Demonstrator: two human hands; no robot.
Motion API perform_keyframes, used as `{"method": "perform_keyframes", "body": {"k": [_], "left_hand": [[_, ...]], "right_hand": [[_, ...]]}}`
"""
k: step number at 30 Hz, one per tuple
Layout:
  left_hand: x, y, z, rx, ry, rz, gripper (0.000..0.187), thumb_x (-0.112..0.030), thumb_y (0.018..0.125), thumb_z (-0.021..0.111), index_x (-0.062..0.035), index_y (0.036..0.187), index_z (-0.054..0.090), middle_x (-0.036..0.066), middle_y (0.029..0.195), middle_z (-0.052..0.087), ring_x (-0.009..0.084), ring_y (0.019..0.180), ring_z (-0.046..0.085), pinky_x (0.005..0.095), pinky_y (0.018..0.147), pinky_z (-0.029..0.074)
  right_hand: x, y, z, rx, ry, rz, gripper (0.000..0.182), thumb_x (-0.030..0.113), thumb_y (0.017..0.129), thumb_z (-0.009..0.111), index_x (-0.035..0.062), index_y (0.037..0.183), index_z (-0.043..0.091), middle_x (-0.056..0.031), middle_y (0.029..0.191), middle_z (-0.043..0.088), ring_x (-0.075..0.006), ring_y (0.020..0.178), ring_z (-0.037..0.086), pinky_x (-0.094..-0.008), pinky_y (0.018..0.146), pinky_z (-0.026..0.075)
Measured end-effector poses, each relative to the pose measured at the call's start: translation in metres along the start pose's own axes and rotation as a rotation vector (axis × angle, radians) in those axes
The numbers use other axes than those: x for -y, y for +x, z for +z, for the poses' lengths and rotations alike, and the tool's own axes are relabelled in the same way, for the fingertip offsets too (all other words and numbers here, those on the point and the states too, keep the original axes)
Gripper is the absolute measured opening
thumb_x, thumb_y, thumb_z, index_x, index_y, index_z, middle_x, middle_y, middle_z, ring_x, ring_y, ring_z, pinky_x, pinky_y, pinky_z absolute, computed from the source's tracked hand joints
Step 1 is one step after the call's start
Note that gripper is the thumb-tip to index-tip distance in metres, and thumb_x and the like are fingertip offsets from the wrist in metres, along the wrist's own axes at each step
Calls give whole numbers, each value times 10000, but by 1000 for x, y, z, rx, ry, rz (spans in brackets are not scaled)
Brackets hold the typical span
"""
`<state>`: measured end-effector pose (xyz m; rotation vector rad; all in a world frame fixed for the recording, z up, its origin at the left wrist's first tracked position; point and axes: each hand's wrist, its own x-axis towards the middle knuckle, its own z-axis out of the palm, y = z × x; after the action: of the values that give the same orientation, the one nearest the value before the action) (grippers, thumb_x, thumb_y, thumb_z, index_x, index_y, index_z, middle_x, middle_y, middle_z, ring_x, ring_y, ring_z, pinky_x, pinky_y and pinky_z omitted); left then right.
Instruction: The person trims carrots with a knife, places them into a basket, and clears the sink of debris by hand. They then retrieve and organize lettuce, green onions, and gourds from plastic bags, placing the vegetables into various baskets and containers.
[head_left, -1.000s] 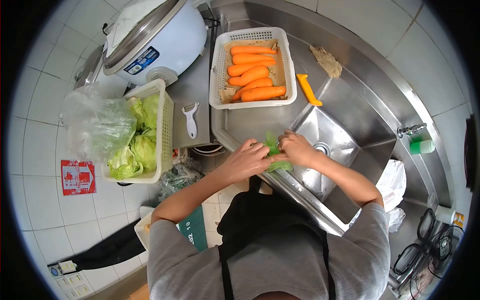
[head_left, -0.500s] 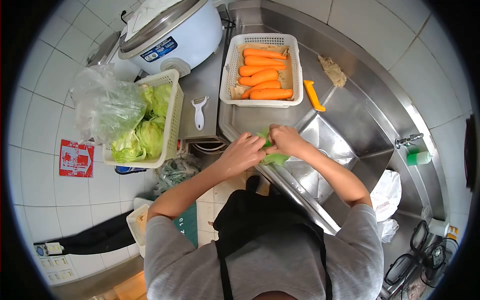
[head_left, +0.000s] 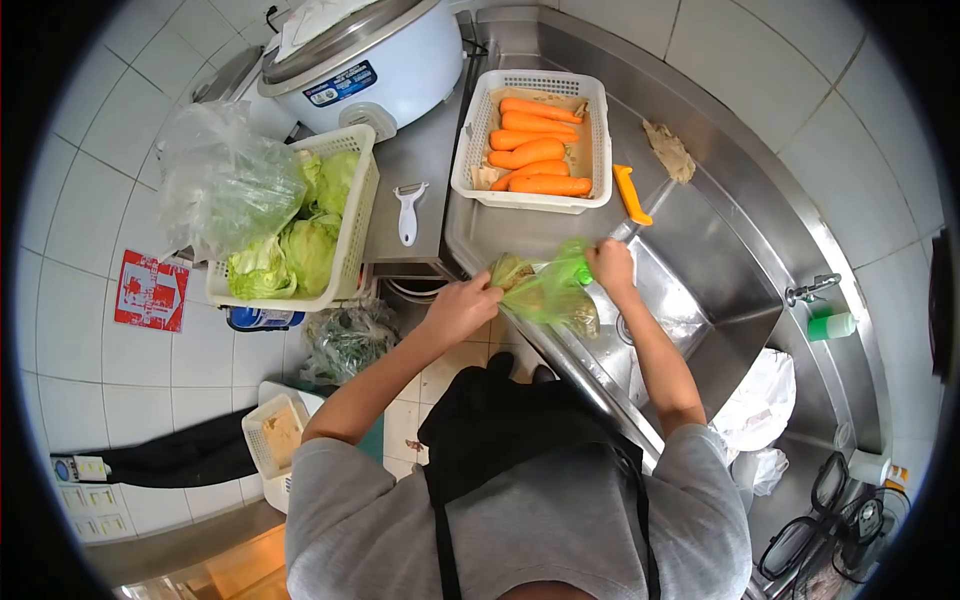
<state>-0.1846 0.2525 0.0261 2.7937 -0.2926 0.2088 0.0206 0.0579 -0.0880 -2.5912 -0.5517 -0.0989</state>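
A thin green plastic bag [head_left: 545,293] is stretched between my two hands over the front edge of the sink. My left hand [head_left: 466,308] pinches its left end. At the upper right end, my right hand [head_left: 611,266] has its fingers closed on the bag, beside a brighter green bunched part. Something brownish shows through the plastic, too unclear to name. Beyond the hands, a white basket [head_left: 461,160] holds several orange carrots [head_left: 540,152]. A yellow-handled tool [head_left: 630,195] lies to the right of that basket.
Left of the hands are a white peeler [head_left: 408,214] and a basket [head_left: 362,215] of lettuce [head_left: 308,257] under a clear bag [head_left: 222,180]. A rice cooker [head_left: 400,75] stands behind. The sink basin [head_left: 690,265], tap [head_left: 815,289] and white bags [head_left: 762,400] are at right.
My hands have moved apart, the right one outward and up, the left one slightly left and down. The green bag, bunched between them before, is now spread out. The view has shifted slightly.
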Motion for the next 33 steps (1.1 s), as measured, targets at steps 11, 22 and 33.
{"method": "perform_keyframes", "body": {"k": [11,22,33], "left_hand": [[-11,-1,38,-430,-521,-481,266,-145,759,633,30,606,505,124,821,507,238,548,491,326,530,392],[-40,-64,-15,-762,-1105,-588,144,-54,716,649,-18,696,510,100,1125,484,126,903,528,260,744,445],[30,-305,49,-1529,-1733,-1102,142,-164,820,588,-110,734,488,25,1005,559,142,915,523,315,788,447]], "right_hand": [[38,-85,-54,715,743,464,669,499,819,505,74,1309,343,-145,1178,501,-162,1027,461,-310,694,469],[103,-104,-17,1276,1841,437,594,392,789,558,61,1255,396,-148,1196,498,-299,1018,540,-502,807,473],[296,-215,65,1550,1260,127,566,139,728,662,15,1217,405,-122,1082,535,-214,989,539,-347,833,462]]}}
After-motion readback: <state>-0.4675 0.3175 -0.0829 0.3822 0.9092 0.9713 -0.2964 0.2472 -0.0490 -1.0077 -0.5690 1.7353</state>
